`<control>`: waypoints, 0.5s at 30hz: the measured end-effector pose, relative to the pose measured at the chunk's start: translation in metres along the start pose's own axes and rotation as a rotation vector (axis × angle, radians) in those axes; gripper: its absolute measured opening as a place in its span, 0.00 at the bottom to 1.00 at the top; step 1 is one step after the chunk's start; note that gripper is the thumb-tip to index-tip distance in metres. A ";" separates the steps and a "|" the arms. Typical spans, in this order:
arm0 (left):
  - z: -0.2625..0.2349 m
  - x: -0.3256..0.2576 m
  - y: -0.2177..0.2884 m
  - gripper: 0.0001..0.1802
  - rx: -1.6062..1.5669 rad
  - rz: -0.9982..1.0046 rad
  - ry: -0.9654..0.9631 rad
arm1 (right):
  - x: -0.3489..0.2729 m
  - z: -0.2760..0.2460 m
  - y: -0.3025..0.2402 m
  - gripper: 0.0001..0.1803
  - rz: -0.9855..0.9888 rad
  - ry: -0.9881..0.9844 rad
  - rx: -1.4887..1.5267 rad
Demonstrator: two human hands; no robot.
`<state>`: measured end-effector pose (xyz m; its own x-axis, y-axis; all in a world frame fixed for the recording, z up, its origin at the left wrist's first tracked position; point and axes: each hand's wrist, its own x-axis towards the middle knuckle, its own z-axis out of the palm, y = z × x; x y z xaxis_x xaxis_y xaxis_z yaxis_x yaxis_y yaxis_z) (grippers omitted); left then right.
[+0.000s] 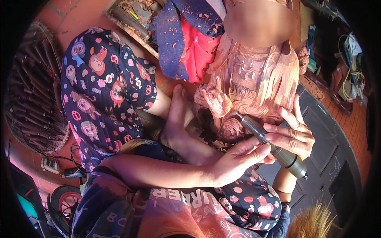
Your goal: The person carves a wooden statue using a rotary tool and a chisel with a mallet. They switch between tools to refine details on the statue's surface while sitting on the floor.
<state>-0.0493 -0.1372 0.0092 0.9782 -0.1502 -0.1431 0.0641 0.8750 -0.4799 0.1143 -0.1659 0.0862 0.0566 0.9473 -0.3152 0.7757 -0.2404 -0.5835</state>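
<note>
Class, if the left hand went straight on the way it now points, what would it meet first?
The left hand would first meet the dark handheld tool, which it appears to touch. The right hand seems next, though depth is unclear.

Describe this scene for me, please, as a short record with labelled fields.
Left hand: the left hand has its thumb and fingers at the dark cylindrical tool
Right hand: the right hand has fingers against the tool's side; its hold is partly hidden
Tool tip: points at the reddish-brown wood carving; contact is unclear
Beside carving: blue cloth strewn with wood chips, and red cloth
Upper left: wooden tray containing shavings
Lower right: straw-coloured bristles
</note>
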 end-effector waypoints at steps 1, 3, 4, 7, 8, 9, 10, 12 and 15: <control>0.001 -0.001 0.000 0.14 -0.013 -0.002 -0.002 | 0.000 -0.001 0.001 0.11 -0.015 -0.006 -0.002; 0.000 -0.002 -0.001 0.15 -0.016 -0.004 0.004 | 0.000 0.000 0.000 0.11 -0.018 -0.017 -0.004; 0.000 -0.003 -0.002 0.16 -0.008 -0.008 0.009 | 0.000 0.000 0.000 0.11 -0.019 -0.023 -0.006; -0.001 -0.003 -0.003 0.17 0.027 -0.008 0.024 | 0.000 0.001 0.000 0.10 -0.019 -0.035 -0.008; -0.001 -0.003 -0.002 0.17 0.037 -0.011 0.027 | 0.000 0.001 -0.001 0.10 -0.013 -0.021 -0.015; -0.001 -0.001 -0.002 0.18 0.048 0.002 0.026 | 0.000 0.001 -0.001 0.10 -0.007 -0.007 -0.022; 0.000 0.001 -0.002 0.18 0.058 0.016 0.024 | 0.001 0.001 -0.003 0.10 0.008 0.005 -0.025; 0.000 0.002 -0.002 0.18 0.070 0.017 0.016 | 0.000 0.001 -0.004 0.10 0.020 0.011 -0.024; 0.000 -0.001 0.000 0.18 0.059 -0.009 0.001 | 0.000 0.000 -0.003 0.10 0.008 -0.005 -0.018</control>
<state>-0.0502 -0.1373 0.0095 0.9773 -0.1589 -0.1401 0.0847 0.8993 -0.4291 0.1115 -0.1651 0.0877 0.0594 0.9443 -0.3235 0.7865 -0.2438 -0.5674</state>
